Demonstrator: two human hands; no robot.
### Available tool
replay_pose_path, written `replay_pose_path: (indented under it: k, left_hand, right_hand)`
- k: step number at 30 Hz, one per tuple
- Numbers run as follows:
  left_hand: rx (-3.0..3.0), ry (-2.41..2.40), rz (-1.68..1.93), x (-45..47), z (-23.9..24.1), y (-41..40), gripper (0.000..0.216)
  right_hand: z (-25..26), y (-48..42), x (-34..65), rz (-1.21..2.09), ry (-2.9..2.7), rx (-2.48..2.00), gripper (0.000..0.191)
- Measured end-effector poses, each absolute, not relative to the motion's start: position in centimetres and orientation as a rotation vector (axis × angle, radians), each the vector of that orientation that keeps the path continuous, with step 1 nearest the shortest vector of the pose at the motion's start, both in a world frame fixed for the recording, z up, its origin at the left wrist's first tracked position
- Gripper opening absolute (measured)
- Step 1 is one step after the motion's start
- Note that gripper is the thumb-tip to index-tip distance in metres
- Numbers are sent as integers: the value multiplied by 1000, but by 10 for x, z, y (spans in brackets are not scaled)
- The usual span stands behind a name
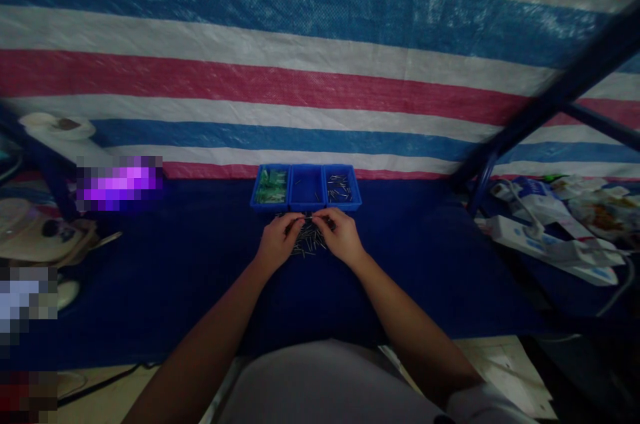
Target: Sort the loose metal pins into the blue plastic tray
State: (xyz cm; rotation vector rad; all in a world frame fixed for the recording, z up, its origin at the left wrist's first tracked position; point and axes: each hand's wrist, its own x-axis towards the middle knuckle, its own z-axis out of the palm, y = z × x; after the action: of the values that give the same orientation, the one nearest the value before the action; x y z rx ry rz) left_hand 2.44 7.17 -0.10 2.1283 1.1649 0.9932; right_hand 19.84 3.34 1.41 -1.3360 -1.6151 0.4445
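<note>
The left hand (pixel 280 239) and the right hand (pixel 343 236) meet just above a pile (pixel 309 247) of pins on the worktop (pixel 175 264), each grip pinched on one end of a thin pin (pixel 309 217), with three blue trays (pixel 306 169) just beyond, probably to keep every reach short.

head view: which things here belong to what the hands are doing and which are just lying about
In use:
left hand and right hand, pinching a pin between them
pin pile under them
left tray with green parts, middle tray, right tray with loose pins

Lying about:
power strips at right
packets behind them
white roll at left
</note>
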Motion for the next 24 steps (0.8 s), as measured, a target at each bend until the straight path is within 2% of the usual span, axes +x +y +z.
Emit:
replay_pose_path:
  k: [10,20,24]
  left_hand:
    - [2095,1185,1013,25,0,69,22]
    - [2168,1205,969,24,1,71,30]
    - [2139,1185,984,24,3,70,29]
  right_hand:
    - [16,33,197,496,-1702,-1373,22]
    - [14,32,194,540,-1693,-1314,10]
    - [18,32,196,532,-1752,-1275,16]
